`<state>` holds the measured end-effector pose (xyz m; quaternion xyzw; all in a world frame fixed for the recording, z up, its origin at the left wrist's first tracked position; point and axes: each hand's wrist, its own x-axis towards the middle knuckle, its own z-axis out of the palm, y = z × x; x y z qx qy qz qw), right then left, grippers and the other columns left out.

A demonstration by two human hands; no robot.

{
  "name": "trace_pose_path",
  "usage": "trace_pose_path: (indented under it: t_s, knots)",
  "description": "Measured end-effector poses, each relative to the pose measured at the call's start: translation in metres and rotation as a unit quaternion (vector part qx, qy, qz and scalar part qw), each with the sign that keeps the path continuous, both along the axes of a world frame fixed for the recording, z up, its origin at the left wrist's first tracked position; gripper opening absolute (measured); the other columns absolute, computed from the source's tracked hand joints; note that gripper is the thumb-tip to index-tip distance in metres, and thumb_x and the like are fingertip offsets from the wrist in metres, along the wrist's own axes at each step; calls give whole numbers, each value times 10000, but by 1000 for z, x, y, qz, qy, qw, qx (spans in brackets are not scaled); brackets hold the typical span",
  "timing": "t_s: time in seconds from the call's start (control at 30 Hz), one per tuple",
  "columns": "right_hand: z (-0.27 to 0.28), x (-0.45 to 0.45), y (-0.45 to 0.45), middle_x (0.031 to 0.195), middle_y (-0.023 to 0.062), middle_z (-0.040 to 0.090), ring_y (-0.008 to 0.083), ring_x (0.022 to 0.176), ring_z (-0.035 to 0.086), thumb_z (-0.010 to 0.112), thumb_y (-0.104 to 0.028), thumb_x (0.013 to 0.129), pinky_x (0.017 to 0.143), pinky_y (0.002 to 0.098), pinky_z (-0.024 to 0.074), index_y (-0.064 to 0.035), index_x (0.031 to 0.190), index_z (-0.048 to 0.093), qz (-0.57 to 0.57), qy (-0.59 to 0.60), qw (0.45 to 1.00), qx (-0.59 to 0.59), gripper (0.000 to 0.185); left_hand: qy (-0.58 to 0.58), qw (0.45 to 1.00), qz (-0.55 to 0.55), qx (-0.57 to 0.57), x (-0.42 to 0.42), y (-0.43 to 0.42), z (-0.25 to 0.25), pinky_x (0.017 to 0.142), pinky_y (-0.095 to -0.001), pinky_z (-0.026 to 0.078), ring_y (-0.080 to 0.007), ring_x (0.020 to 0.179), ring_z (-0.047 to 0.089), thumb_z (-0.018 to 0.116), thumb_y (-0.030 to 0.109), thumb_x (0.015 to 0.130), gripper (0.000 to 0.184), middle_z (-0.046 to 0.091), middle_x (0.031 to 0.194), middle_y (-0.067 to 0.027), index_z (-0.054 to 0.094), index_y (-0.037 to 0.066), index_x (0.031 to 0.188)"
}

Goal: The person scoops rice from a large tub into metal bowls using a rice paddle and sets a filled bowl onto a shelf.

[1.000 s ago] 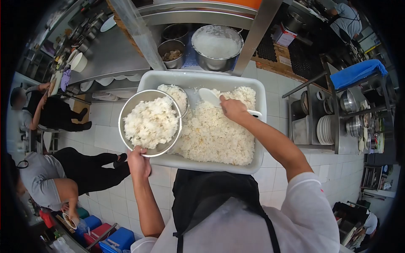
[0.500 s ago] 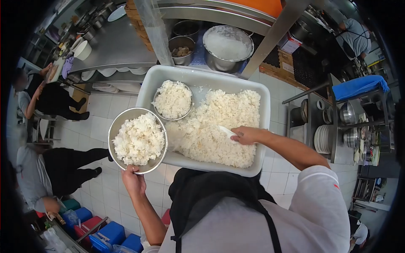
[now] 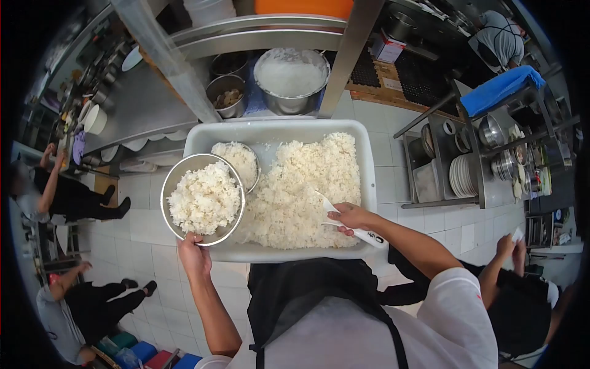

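My left hand (image 3: 195, 253) grips the near rim of a steel bowl (image 3: 166, 212) heaped with cooked white rice. This bowl is over the left edge of a large pale plastic tub (image 3: 367, 184). Loose rice (image 3: 307, 178) covers much of the tub's middle and right. In my right hand (image 3: 348, 218) is a white rice paddle (image 3: 372, 239), its blade at the surface of that rice and its handle pointing toward me. Partly hidden behind the held bowl, a second rice-filled bowl (image 3: 236, 158) sits inside the tub.
Beyond the tub, a metal shelf holds a large pot (image 3: 291, 101) with white residue and a smaller pot (image 3: 225, 111). At right stands a rack with stacked plates (image 3: 462, 175) and a blue cloth (image 3: 501, 90). Other people are at left, far right and lower right (image 3: 513, 301).
My right hand has turned the paddle, so its handle now shows. The held bowl now overlaps the second bowl. The view has shifted, and a person has come in at lower right.
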<state>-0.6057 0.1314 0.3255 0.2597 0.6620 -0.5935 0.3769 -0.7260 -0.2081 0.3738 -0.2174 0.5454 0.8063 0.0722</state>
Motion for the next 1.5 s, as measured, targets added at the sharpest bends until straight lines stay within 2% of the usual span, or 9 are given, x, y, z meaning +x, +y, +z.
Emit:
trace_pose_path:
  t_s: [0.33, 0.57, 0.6, 0.73, 0.87, 1.1, 1.23, 1.3, 1.5]
  knots:
    - [109, 5, 14, 539, 10, 404, 97, 402, 396, 406, -199, 913, 349, 245, 324, -39, 920, 450, -132, 114, 984, -22, 165, -14, 979, -200, 22, -36, 66, -50, 619, -328, 509, -175, 812, 532, 370, -51, 671, 584, 485, 1021, -91, 302, 70, 1238]
    - [131, -23, -22, 635, 105, 518, 208, 564, 563, 457, -73, 826, 481, 329, 458, -27, 1017, 413, 36, 366, 837, 406, 201, -34, 951, -306, 27, -11, 123, -26, 524, -299, 476, -112, 627, 443, 374, -65, 656, 696, 456, 934, -61, 207, 101, 1312]
    - [123, -27, -31, 688, 117, 534, 236, 610, 579, 469, -37, 788, 507, 342, 473, -16, 1064, 403, 125, 346, 744, 557, 285, -46, 954, -297, 14, -8, 128, -23, 510, -280, 430, -104, 617, 438, 391, -61, 654, 593, 450, 836, -33, 297, 78, 1222]
    - [117, -13, -41, 743, 159, 541, 288, 676, 589, 477, -34, 726, 551, 372, 483, -44, 1113, 421, 88, 344, 725, 591, 391, -53, 954, -295, 33, -9, 121, -57, 522, -286, 363, -123, 580, 430, 457, 36, 692, 66, 422, 634, -8, 449, 92, 657]
    - [100, 6, -53, 739, 166, 531, 286, 676, 587, 474, -52, 734, 559, 373, 483, -88, 1134, 423, 58, 374, 748, 545, 405, 9, 965, -263, 19, -12, 122, -66, 666, -386, 505, -170, 677, 528, 380, 37, 764, 280, 479, 720, -50, 457, -14, 1028]
    - [142, 21, -45, 788, 141, 520, 307, 712, 578, 487, -29, 711, 560, 387, 476, -96, 1136, 396, 26, 399, 724, 562, 439, -13, 950, -310, 45, -68, 74, -158, 638, -436, 521, -184, 667, 508, 365, 44, 739, 354, 460, 776, -77, 387, -15, 1087]
    - [128, 36, -35, 752, 152, 522, 333, 684, 566, 472, -33, 729, 549, 412, 452, -90, 1150, 384, -29, 414, 785, 459, 434, 8, 949, -313, 48, -24, 97, -86, 726, -490, 502, -284, 861, 551, 335, 63, 734, 417, 503, 967, -150, 388, -26, 1137]
    - [122, 44, -43, 738, 157, 522, 344, 672, 559, 458, -40, 753, 550, 421, 443, -89, 1156, 383, -55, 387, 806, 445, 413, 233, 828, -450, -241, -32, 64, -121, 670, -362, 463, -232, 762, 519, 443, 15, 754, 208, 530, 855, -132, 523, -55, 932]
    - [103, 64, -76, 757, 169, 542, 354, 692, 560, 413, -114, 847, 580, 437, 434, -108, 1139, 399, -196, 375, 830, 363, 292, 48, 896, -415, -151, -2, 87, -55, 682, -409, 469, -284, 730, 491, 411, -30, 663, 191, 477, 797, -148, 477, -64, 839]
